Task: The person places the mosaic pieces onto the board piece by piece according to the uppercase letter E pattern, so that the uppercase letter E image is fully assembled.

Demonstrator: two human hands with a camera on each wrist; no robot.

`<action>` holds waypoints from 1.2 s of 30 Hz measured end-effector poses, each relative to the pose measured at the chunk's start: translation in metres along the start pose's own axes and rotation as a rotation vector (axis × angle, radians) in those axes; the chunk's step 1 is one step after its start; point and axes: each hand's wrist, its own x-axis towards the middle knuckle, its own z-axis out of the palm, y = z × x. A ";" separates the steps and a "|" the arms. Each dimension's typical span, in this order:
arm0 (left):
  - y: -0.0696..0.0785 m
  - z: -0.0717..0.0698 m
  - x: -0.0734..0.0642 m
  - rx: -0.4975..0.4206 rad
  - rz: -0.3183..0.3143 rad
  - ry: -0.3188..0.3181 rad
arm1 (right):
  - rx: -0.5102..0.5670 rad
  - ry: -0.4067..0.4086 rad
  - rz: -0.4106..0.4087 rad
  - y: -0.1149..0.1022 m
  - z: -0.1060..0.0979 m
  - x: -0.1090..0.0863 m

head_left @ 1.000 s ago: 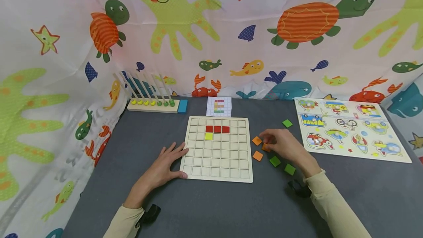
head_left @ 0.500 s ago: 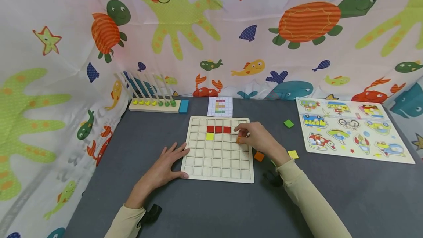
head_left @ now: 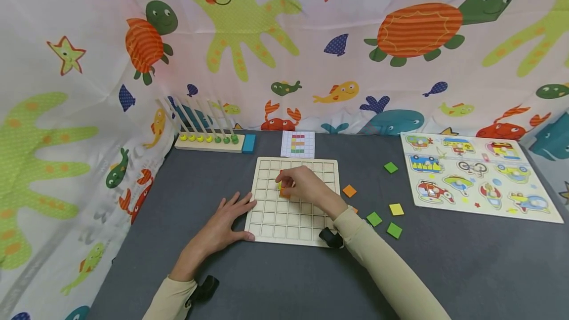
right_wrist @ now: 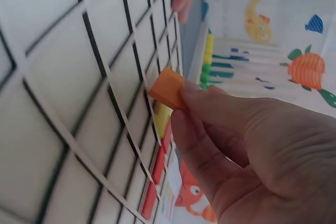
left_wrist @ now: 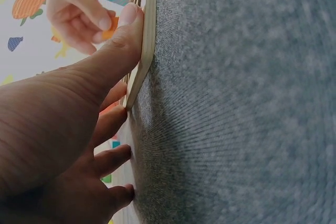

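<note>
No lettering or numbers seem readable in any view.

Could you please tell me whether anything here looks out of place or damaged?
Nothing stands out as damaged or spilled. The loose tiles right of the board lie at odd angles, but that looks ordinary for unplaced pieces.

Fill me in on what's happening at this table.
A person's right hand pinches an orange tile, tilted at the grid board close to a yellow tile and red tiles lying in it. The left hand rests against the board's left edge. Loose green tiles, another yellow tile and more orange lie to the right, and a card with coloured squares sits behind the board.
</note>
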 end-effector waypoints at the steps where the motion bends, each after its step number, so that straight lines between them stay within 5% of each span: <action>1: 0.000 0.000 0.000 0.000 0.000 -0.001 | -0.001 -0.001 -0.003 0.000 0.002 0.001; 19: 0.001 0.000 0.000 0.002 -0.008 0.003 | -0.066 0.041 0.050 0.002 0.019 0.000; 28: 0.003 0.001 0.000 -0.005 -0.022 -0.002 | -0.038 0.050 0.055 0.000 -0.023 -0.019; 36: 0.002 0.002 -0.001 -0.004 -0.001 0.013 | -0.079 0.132 0.140 0.032 -0.054 -0.059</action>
